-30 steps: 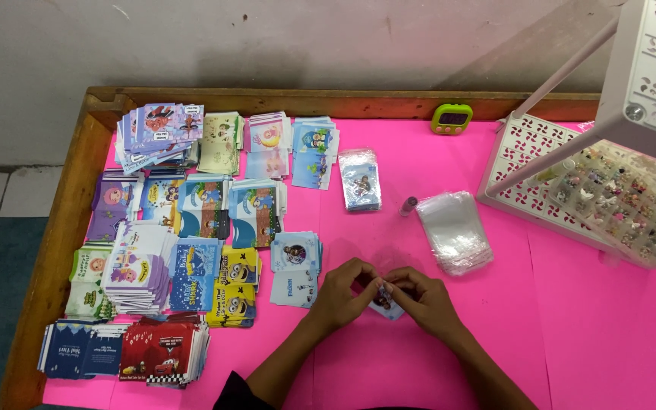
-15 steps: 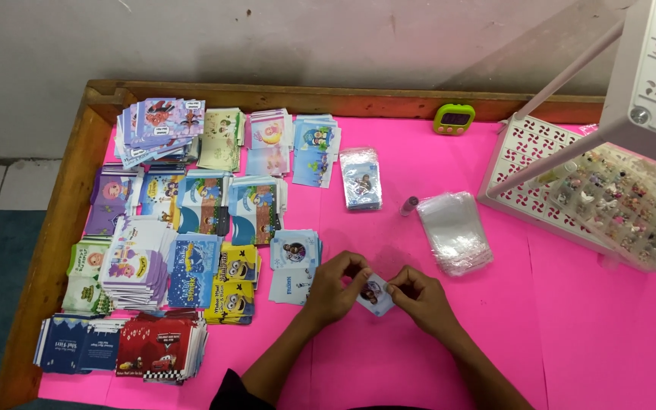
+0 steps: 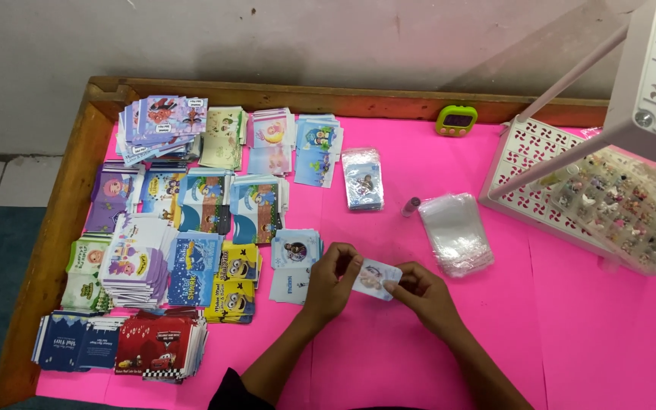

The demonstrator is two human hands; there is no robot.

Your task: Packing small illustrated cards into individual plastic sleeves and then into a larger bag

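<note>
Card (image 3: pixel 374 278) in a clear sleeve sits between both hands, just above the pink table cover (image 3: pixel 419 357) near the front edge. Left hand (image 3: pixel 330 282) pinches its left edge with fingers curled — right hand (image 3: pixel 420 292) grips the right edge the same way, so each hand is closed on the card. Just left of the left hand lies a small pile of pale blue cards (image 3: pixel 291 262), and beyond it many stacks of printed cards (image 3: pixel 191 220) fill the left side of the table. A stack of clear sleeves (image 3: pixel 455 231) lies above the right hand, with a small tube (image 3: pixel 411 206) beside it. A white perforated rack (image 3: pixel 594 190) stands at the right — a green timer (image 3: pixel 456 120) sits near the back rim.
</note>
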